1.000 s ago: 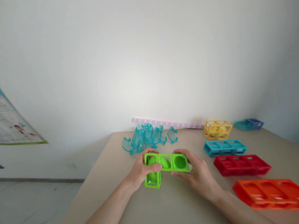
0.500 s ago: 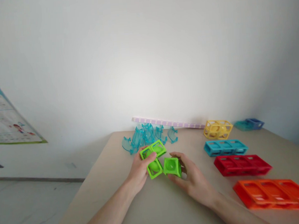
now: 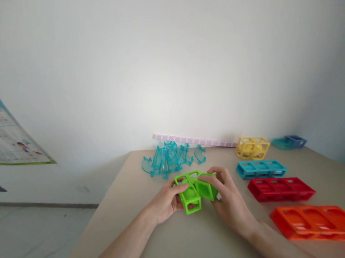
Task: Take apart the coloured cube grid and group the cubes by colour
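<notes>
My left hand (image 3: pixel 168 201) grips a lime-green open-frame block piece (image 3: pixel 190 196) made of joined cubes, its thumb lying across the top. On the other side, my right hand (image 3: pixel 227 195) holds a single lime-green cube (image 3: pixel 206 190), tilted, with fingers over its top and right side. The cube meets the right side of the joined piece; I cannot tell whether the two are locked together. Both are held above the table. Behind them lies a pile of translucent teal curved pieces (image 3: pixel 166 158).
To the right stand orange (image 3: pixel 318 222), red (image 3: pixel 281 189), and teal (image 3: pixel 261 169) three-cube blocks, with a yellow frame block (image 3: pixel 252 148) and a dark blue block (image 3: pixel 296 141) farther back. A lilac strip (image 3: pixel 195 140) lies along the wall. A poster (image 3: pixel 12 135) hangs left.
The left hand has turned the joined green piece and shifted it right. My right hand has rotated the single cube and brought it against that piece, its fingers now over the top.
</notes>
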The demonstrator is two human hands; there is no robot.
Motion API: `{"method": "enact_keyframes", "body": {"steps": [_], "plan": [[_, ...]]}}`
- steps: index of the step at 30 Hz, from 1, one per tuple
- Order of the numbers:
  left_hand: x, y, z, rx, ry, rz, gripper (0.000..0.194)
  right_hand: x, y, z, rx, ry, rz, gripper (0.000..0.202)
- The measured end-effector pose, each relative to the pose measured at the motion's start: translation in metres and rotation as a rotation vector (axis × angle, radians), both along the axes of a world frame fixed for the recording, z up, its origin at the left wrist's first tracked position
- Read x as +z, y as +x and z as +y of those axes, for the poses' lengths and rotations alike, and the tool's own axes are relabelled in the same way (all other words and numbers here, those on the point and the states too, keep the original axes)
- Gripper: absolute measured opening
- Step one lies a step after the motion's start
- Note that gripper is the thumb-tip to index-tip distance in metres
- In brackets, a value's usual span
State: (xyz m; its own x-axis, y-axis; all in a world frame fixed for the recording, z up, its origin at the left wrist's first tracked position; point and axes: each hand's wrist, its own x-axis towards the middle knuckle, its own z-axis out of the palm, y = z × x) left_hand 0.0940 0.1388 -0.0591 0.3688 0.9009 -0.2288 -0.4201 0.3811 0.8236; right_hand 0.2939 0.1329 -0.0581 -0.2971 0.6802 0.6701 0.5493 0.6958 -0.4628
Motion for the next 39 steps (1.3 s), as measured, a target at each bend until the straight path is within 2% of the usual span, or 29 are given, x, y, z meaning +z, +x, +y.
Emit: {"method": "enact_keyframes", "body": {"steps": [3,6,11,13,16,18,21,24,28,30,32,36,39], "plan": [[0.002,0.004,-0.001,0.088,0.075,-0.036,0.042,-0.001,0.0,0.001,-0.053,0.008,-0.008,0.064],[0.004,0.004,0.001,0.215,0.16,-0.084,0.046,0.003,0.0,-0.001,-0.053,-0.052,0.012,0.056],[0.002,-0.002,0.005,0.326,0.216,-0.061,0.053,0.008,0.001,-0.004,0.128,-0.218,0.034,0.052],[0.001,-0.003,0.006,0.339,0.231,-0.066,0.055,0.005,0.002,-0.002,0.14,-0.268,0.103,0.045],[0.002,-0.002,0.003,0.296,0.241,-0.09,0.07,-0.002,0.003,0.005,0.013,-0.274,0.167,0.034],[0.003,-0.001,0.0,0.192,0.224,-0.103,0.08,-0.006,0.004,0.008,-0.084,-0.254,0.16,0.031],[0.003,0.003,-0.006,0.007,0.212,-0.082,0.079,-0.009,0.005,0.011,-0.14,-0.241,0.14,0.033],[0.0,0.006,-0.007,-0.06,0.231,-0.033,0.072,-0.009,0.004,0.009,-0.071,-0.211,0.119,0.037],[-0.002,0.005,-0.002,0.134,0.171,0.033,0.068,-0.003,0.001,-0.001,0.123,-0.184,0.036,0.042],[-0.002,0.004,0.001,0.227,0.165,0.036,0.056,0.001,-0.001,-0.007,0.221,-0.171,-0.034,0.048],[-0.001,0.002,0.004,0.266,0.18,0.021,0.045,0.004,-0.003,-0.011,0.29,-0.149,-0.107,0.057],[0.001,0.0,0.007,0.3,0.171,-0.004,0.046,0.006,-0.003,-0.014,0.347,-0.09,-0.176,0.064],[0.0,-0.002,0.007,0.331,0.177,-0.007,0.053,0.006,-0.001,-0.014,0.293,-0.048,-0.034,0.053]]}}
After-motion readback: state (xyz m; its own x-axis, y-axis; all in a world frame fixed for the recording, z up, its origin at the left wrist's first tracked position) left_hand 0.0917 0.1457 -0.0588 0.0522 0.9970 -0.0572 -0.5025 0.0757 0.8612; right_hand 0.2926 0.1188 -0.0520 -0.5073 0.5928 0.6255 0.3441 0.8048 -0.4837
